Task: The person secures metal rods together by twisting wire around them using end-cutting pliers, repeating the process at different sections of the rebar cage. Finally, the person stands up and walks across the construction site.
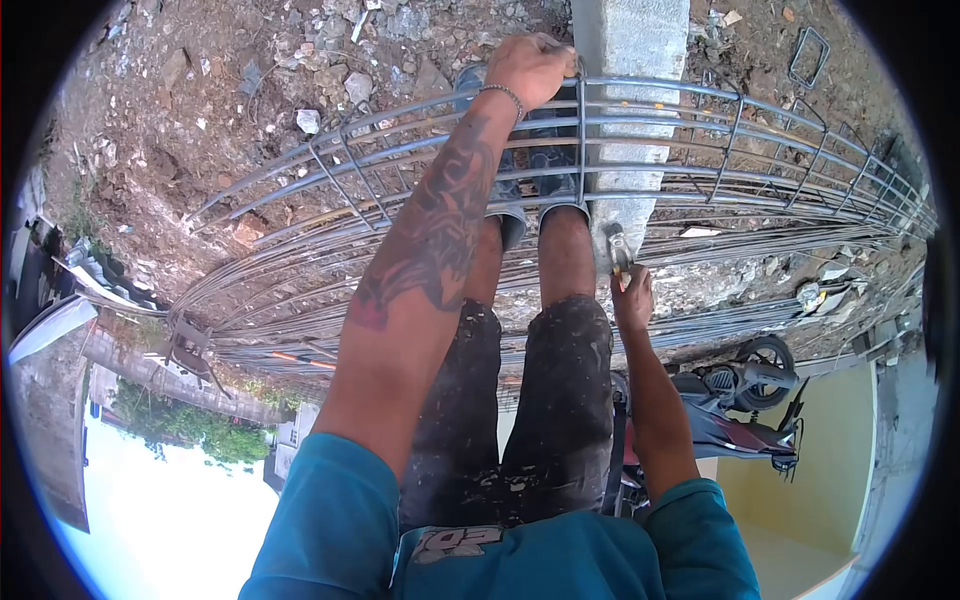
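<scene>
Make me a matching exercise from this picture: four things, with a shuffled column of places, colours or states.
Column one
1. left hand
2. right hand
3. concrete beam
4. shirt

Column two
A. pale grey, crossed by the bars
B. teal
C. at the rebar cage
D. holding a metal-headed tool

Right pairs
1-C
2-D
3-A
4-B

Rubble-strewn soil [275,75] is observed, with pale stones [308,121] scattered over it. A motorcycle [735,430] is noted near a yellow wall [835,440] at lower right; green foliage [190,425] is visible at lower left.
</scene>
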Demonstrator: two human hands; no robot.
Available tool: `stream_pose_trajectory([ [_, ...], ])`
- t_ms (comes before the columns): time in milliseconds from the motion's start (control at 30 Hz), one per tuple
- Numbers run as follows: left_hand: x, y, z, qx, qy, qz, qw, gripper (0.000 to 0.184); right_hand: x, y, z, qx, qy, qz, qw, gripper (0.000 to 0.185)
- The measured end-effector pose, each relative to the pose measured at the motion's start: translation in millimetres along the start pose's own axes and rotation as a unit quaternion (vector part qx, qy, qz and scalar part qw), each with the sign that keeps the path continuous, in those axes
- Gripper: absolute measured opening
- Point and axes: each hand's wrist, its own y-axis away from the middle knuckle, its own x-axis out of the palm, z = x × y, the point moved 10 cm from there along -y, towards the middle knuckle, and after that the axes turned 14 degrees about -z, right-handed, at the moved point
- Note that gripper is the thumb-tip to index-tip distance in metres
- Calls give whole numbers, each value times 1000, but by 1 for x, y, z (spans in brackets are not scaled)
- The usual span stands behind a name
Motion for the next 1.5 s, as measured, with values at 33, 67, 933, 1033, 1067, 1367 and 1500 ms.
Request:
stream_pose_trajectory([
  [33, 1, -1, 2, 0, 2, 0, 1000, 30, -7, 0, 4, -17, 7, -11, 1000, 37],
  [67, 2, 1, 1, -2, 13, 19, 1000, 30, -16, 1, 8, -36, 15, -21, 999, 32],
  [933, -21, 21, -33, 45, -46, 30, 997, 33, -193, -127, 272, 279, -164, 481, 814, 44],
  [1033, -16, 21, -27, 77, -28, 11, 997, 31, -186, -121, 280, 344, -169, 513, 768, 37],
  [1067, -21, 21, -32, 100, -19, -4, 995, 31, -184, -121, 283, 353, -180, 516, 760, 34],
  [1367, -21, 24, -30, 84, -23, 37, 996, 32, -181, -126, 305, 373, -187, 490, 766, 31],
  [1500, -22, 26, -42, 163, -12, 32, 986, 31, -180, -141, 307, 359, -195, 464, 786, 35],
])
